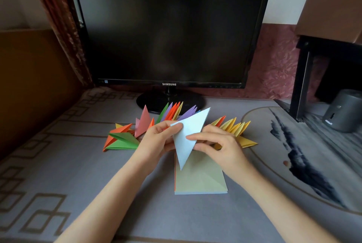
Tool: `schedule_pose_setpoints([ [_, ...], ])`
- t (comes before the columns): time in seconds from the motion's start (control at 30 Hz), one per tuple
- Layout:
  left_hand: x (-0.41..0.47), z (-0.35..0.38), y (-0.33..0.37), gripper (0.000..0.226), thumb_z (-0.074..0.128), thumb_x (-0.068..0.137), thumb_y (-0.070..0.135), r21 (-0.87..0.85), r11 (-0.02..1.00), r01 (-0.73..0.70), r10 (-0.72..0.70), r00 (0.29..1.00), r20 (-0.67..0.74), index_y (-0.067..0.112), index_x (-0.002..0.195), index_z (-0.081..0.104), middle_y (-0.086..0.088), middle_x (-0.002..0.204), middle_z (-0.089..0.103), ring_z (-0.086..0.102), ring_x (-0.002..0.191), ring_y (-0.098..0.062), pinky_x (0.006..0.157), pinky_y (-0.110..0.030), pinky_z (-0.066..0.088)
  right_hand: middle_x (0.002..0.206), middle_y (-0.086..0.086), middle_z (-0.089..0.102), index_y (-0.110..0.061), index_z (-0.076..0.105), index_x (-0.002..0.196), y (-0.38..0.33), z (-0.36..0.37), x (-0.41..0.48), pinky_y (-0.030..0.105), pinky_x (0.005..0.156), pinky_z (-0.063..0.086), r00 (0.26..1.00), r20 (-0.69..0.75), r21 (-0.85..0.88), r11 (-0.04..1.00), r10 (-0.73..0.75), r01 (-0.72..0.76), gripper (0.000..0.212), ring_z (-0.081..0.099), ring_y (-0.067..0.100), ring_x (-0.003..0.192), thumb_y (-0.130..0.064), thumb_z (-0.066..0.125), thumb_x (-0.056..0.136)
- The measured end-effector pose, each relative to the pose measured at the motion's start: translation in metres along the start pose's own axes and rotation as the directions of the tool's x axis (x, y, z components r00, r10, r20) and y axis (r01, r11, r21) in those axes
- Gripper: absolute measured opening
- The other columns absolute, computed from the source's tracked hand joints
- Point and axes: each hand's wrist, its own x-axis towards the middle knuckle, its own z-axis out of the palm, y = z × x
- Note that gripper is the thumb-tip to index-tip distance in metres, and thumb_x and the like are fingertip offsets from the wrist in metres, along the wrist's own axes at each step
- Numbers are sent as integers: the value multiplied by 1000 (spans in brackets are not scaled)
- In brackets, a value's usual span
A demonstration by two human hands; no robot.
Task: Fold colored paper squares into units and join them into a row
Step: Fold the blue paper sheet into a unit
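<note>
Most of the folding looked done by this point. In front of the monitor (168, 27), a long row of folded units (172, 113) stood joined in a curved line of orange, green, pink, purple and yellow, its points fanning up and back toward the monitor's stand. The ends of the row lay flatter, out to either side of the stand.

I judged the job far from finished, though. A stack of flat squares (199, 178) with a pale green sheet on top lay closer to me than the row, straight out from the monitor, so plenty of sheets waited to be folded and joined.

The piece in hand was a pale blue triangle (188, 137), folded only part of the way and not yet a unit. I held it in the air just in front of the row, above the far edge of the stack. Its long axis ran from a broad upper end near the monitor's stand down to a narrow tip pointing away from the monitor, toward me and slightly left.

My left hand (156, 137) pinched its upper left corner with curled fingers. My right hand (217, 144) pinched the right edge, forefinger laid across the face and thumb below.
</note>
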Motion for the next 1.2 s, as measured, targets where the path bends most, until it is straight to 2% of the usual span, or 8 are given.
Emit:
schedule_pose_setpoints([
  [0.07,0,0,1,21,54,93,15,-8,1000,20,-20,999,37,2,106,63,-11,91,71,69,75,-16,70,-24,57,80,-17,61,-16,76,93,-2,-1,0,15,69,43,999,-45,25,1000,-5,6,20,58,4,77,-4,69,80],
  [0.2,-2,1,5,10,53,92,8,-51,998,25,-21,998,67,2,95,61,1,64,68,65,57,-7,64,-20,58,83,-9,65,-17,76,88,-7,-5,0,27,68,51,991,-131,197,980,39,-13,17,61,13,74,-5,66,81],
  [0.27,-2,0,5,9,56,90,6,-84,996,34,-29,997,65,3,92,64,-6,74,71,69,64,-10,62,-20,58,88,2,67,-14,74,86,-11,-7,2,30,70,54,979,-160,321,945,123,-66,16,63,20,74,-1,65,83],
  [0.5,-5,5,5,17,59,87,5,-12,999,33,-31,991,132,2,101,68,-14,92,74,72,78,-14,65,-18,57,75,-2,73,-5,69,85,-18,-14,5,17,63,52,918,-218,536,827,331,-171,10,71,17,67,1,61,84],
  [0.67,-10,9,6,16,57,87,2,37,998,53,-60,972,227,7,96,69,-9,93,75,73,83,-14,65,-17,56,83,11,73,0,67,90,-19,-15,6,29,67,58,884,-254,579,794,393,-187,9,71,25,66,-4,63,83],
  [0.97,-13,9,6,19,58,87,2,132,990,47,-92,928,362,8,101,69,-10,102,73,70,96,-19,75,-22,57,80,11,71,-3,65,87,-20,-16,7,24,57,54,862,-285,570,797,420,-200,5,65,24,65,-1,65,82],
  [1.07,-12,9,8,22,58,87,12,128,992,-22,-19,950,311,12,104,70,-8,105,73,70,97,-20,79,-26,57,83,15,70,-5,66,87,-22,-17,8,21,56,52,864,-282,571,797,418,-199,7,64,22,67,0,64,82],
  [1.2,-11,10,13,35,59,80,27,19,989,-144,143,987,68,12,111,65,-5,103,74,71,95,-20,74,-27,58,77,5,71,-7,67,85,-22,-17,7,19,56,51,890,-237,528,820,390,-219,10,63,13,67,2,64,82],
])
